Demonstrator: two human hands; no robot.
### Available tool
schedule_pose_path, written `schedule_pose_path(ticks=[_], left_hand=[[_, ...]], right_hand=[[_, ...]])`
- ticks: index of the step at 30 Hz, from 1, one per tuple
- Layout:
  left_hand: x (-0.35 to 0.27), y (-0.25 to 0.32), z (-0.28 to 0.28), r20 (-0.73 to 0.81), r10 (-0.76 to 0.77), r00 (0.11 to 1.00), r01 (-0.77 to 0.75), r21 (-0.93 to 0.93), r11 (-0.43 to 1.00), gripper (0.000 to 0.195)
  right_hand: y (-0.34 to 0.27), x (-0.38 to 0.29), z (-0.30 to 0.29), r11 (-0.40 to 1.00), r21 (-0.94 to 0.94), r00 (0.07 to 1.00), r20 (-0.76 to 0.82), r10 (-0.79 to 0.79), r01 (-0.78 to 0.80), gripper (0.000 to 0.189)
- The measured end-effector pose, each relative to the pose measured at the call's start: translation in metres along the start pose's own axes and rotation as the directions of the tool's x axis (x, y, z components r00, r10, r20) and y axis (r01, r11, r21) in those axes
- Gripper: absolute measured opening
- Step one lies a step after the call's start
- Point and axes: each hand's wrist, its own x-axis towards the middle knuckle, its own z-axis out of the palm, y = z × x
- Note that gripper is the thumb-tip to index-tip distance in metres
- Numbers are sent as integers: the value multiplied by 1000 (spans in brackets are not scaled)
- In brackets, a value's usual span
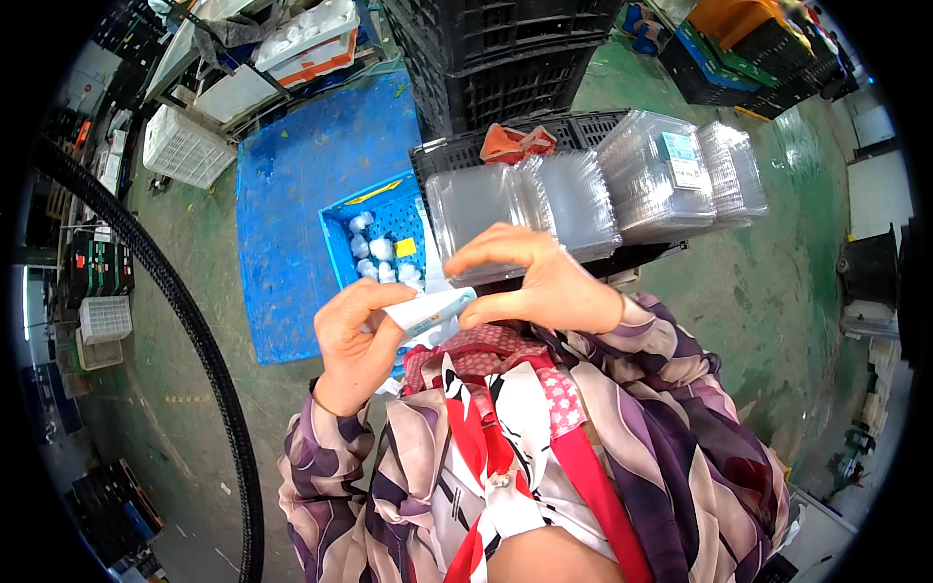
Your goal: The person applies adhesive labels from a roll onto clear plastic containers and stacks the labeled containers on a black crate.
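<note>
Between the thumb and fingers of my left hand [357, 339] is a curled strip of printed labels [430, 312]; a white backing strip [433, 255] hangs beyond it. At the strip's right end is my right hand [536, 280], its thumb and fingers apart; whether the thumb touches the label's edge I cannot tell. Past my hands, a blue plastic crate [332, 240] holds several small clear-bagged bundles [381, 249] and a yellow card [405, 248]. Right of the crate, stacked clear plastic clamshell containers [481, 197] stand on their sides, one farther right bearing a label [683, 159].
Tall black plastic crates [503, 80] rise ahead, with an orange-red cloth [514, 143] near their base. The blue crate rests on a blue platform [280, 218]. A white basket [186, 149] stands at the left. A black braided hose [197, 328] curves down the left side.
</note>
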Motion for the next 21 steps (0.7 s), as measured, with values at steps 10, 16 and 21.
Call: schedule_pose_path(ticks=[10,16,21], left_hand=[[-34,-60,-22,-86,-136,987,144,91,985,15],[-43,-90,-31,-64,-43,997,59,273,960,16],[-42,-94,-43,-31,151,988,-136,285,949,25]], right_hand=[[-20,5,-17,965,27,864,-451,-222,262,12],[57,45,-29,784,-169,797,-239,555,-597,49],[122,50,-19,691,-485,842,-244,482,-536,59]])
